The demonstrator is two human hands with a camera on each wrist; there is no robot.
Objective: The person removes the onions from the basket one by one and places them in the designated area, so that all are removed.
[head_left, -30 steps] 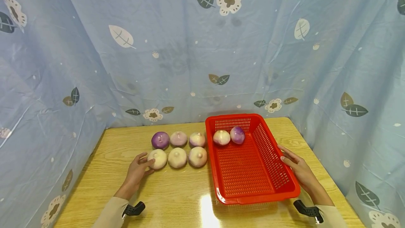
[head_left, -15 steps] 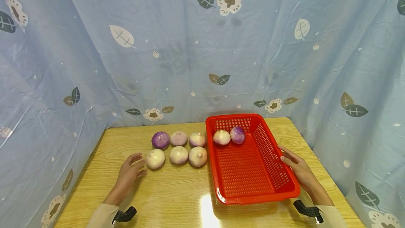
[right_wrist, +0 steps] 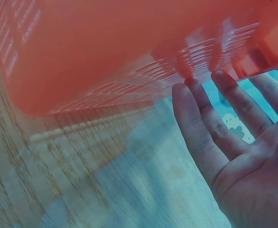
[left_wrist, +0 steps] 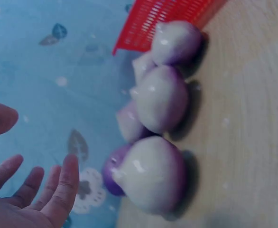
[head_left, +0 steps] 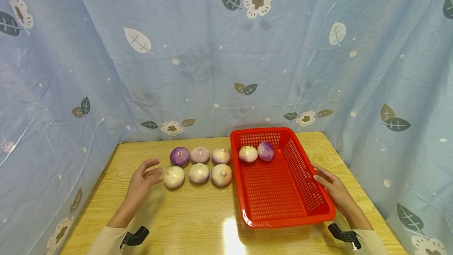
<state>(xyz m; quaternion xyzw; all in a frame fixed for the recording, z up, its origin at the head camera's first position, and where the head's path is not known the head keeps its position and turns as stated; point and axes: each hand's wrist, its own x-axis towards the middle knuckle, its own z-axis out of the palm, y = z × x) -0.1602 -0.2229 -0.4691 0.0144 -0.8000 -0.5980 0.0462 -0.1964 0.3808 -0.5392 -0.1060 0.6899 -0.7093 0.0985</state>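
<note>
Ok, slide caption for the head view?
Left hand beside six glossy round purple-and-whitish bulbs on a wooden table; right hand against a red rectangular plastic basket holding two more bulbs.

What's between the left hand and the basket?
Six onions, in two rows of three, lie between the left hand and the basket; the head view shows them.

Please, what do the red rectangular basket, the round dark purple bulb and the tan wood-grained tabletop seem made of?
Red rectangular basket: likely moulded plastic, glossy; even slots, rim glint.
Dark purple bulb: smooth, glossy by its highlights; real onion or plastic imitation, unclear.
Tan tabletop: wood or printed laminate, glossy; grain lines and a bright reflection.
</note>
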